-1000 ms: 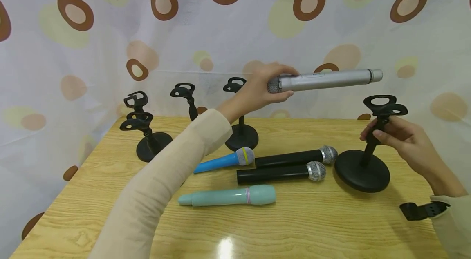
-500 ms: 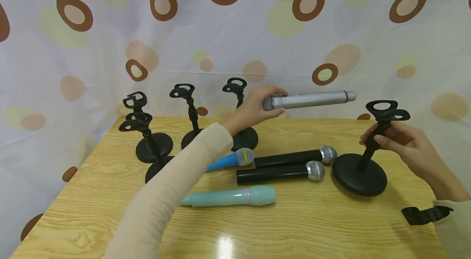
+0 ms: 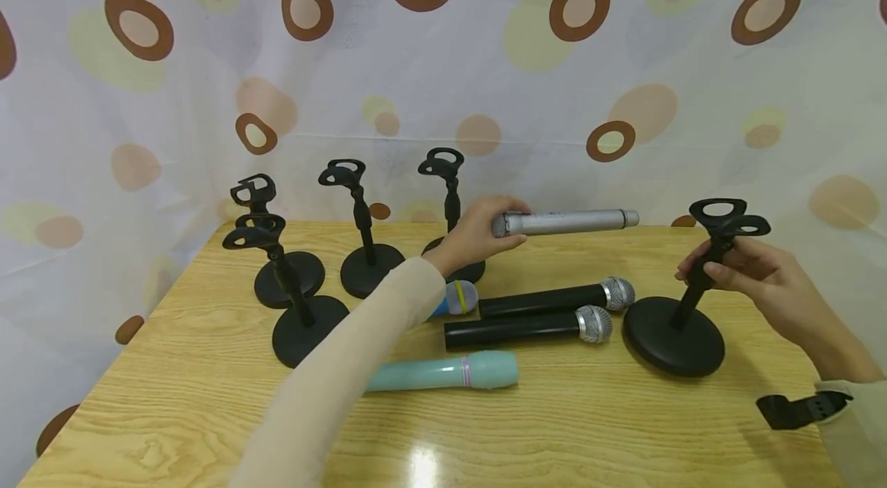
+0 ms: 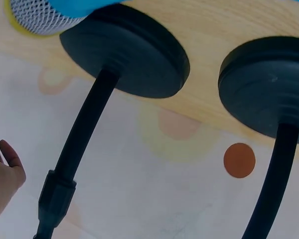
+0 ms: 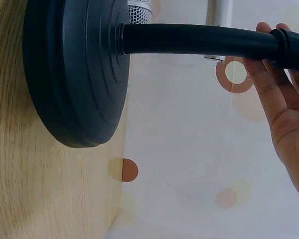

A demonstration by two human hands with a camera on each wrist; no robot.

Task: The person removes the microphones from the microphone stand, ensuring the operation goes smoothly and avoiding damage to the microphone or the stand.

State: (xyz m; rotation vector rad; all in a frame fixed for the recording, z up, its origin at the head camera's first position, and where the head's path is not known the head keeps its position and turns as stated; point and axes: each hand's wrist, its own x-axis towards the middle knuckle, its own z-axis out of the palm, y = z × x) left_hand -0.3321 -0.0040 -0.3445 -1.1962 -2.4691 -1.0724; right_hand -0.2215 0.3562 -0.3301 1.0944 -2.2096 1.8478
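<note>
My left hand (image 3: 478, 232) pinches the grille end of a silver microphone (image 3: 571, 222), which lies level in the air above the back of the table. In the left wrist view only a bit of that hand (image 4: 5, 181) shows at the left edge. On the right, fingers and thumb of my right hand (image 3: 769, 280) hold the stem of a black microphone stand (image 3: 672, 338) just under its empty double-ring clip. The stand's round base is low at the tabletop. The right wrist view shows fingers against its stem (image 5: 189, 40), with the silver microphone's tail (image 5: 218, 30) behind.
Two black microphones (image 3: 513, 332) lie mid-table, beside a blue one (image 3: 459, 297) partly under my left arm. A mint-green microphone (image 3: 443, 374) lies nearer. Several black stands (image 3: 365, 270) with empty clips stand at left and back. A patterned curtain (image 3: 527, 103) hangs behind the table.
My left hand has come down with the silver microphone, whose tail has moved left, away from the stand's clip. My right hand has lowered the stand slightly, its base shifting nearer and left.
</note>
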